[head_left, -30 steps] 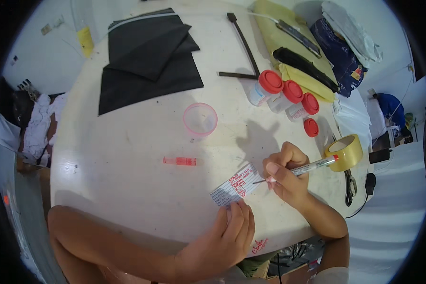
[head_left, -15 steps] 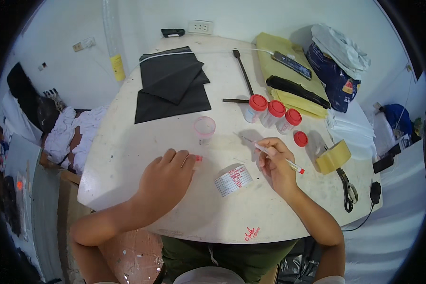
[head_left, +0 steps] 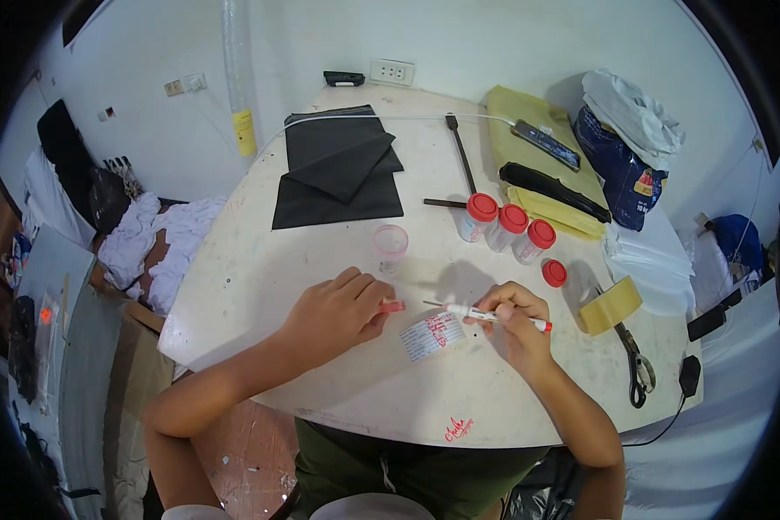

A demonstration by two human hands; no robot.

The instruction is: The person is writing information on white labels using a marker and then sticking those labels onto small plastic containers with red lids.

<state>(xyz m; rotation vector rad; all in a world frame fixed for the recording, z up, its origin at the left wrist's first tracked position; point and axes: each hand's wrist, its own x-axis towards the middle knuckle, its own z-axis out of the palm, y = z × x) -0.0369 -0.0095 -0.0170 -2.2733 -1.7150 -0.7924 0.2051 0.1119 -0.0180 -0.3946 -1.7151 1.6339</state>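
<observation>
My left hand (head_left: 345, 310) is closed, its fingertips pinching a small red pen cap (head_left: 392, 306). A white pen with a red end (head_left: 472, 312) lies nearly level in my right hand (head_left: 516, 322). Its thin tip points left at the cap, with a short gap between. Just below the pen rests a printed paper label (head_left: 432, 336) with red writing. Beyond my hands stands a clear lidless cup (head_left: 391, 246). To the right are three clear jars with red lids (head_left: 511, 219), and a loose red lid (head_left: 554, 273) lies beside them.
Folded black sheets (head_left: 338, 178) lie at the back left. Yellow cloth (head_left: 516, 113) carrying a phone (head_left: 546, 145) sits at the back right, beside a dark blue bag (head_left: 620, 165). Yellow tape (head_left: 611, 306) and scissors (head_left: 638, 368) lie at right.
My right hand has turned the pen from slanting to nearly level and brought its tip toward the cap. The cap now shows more clearly in my left fingers. The whole view has shifted slightly.
</observation>
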